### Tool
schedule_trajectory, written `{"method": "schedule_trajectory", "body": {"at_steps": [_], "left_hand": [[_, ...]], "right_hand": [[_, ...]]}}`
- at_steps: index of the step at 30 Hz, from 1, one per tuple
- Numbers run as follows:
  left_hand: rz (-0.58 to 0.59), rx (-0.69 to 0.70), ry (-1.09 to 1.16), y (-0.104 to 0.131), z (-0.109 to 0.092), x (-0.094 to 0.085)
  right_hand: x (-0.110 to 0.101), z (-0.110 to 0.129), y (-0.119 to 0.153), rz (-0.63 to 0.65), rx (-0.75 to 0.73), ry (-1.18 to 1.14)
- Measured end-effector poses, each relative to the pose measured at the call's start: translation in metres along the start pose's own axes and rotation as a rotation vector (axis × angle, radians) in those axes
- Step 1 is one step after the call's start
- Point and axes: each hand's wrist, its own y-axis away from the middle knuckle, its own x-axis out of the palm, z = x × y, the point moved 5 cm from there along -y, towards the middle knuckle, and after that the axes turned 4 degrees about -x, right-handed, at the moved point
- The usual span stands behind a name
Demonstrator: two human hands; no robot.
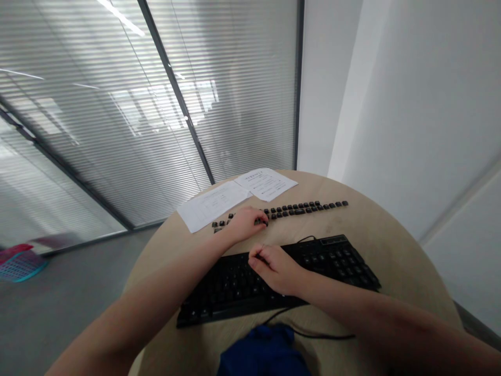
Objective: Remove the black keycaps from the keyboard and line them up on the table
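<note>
A black keyboard (pixel 235 300) lies across the round table, with many keys in place. Beyond it, loose black keycaps (pixel 299 212) are set out in long rows. My left hand (pixel 246 223) reaches over the left part of these rows, its fingers bent down and closed around a dark keycap (pixel 266 224). Over the middle of the keyboard is my right hand (pixel 277 269), its fingers curled in and thumb pressed near them. Whatever it may hold is hidden. Both forearms cross above the keyboard and cover some of its keys.
Two printed paper sheets (pixel 215 204) lie at the far left of the table (pixel 407 271). A black cable (pixel 324 336) runs along the near side, close to blue cloth (pixel 264 352). Blinds-covered glass and a white wall stand behind; a basket (pixel 21 266) is on the floor.
</note>
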Motion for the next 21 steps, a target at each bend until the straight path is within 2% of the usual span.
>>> {"method": "schedule_trajectory", "body": {"at_steps": [7, 21], "left_hand": [[0.023, 0.039, -0.185, -0.012, -0.002, 0.017], [0.031, 0.043, -0.312, -0.012, -0.002, 0.019]], "right_hand": [[0.003, -0.001, 0.0, 0.056, -0.006, 0.018], [0.003, 0.0, -0.001, 0.048, -0.009, 0.031]]}}
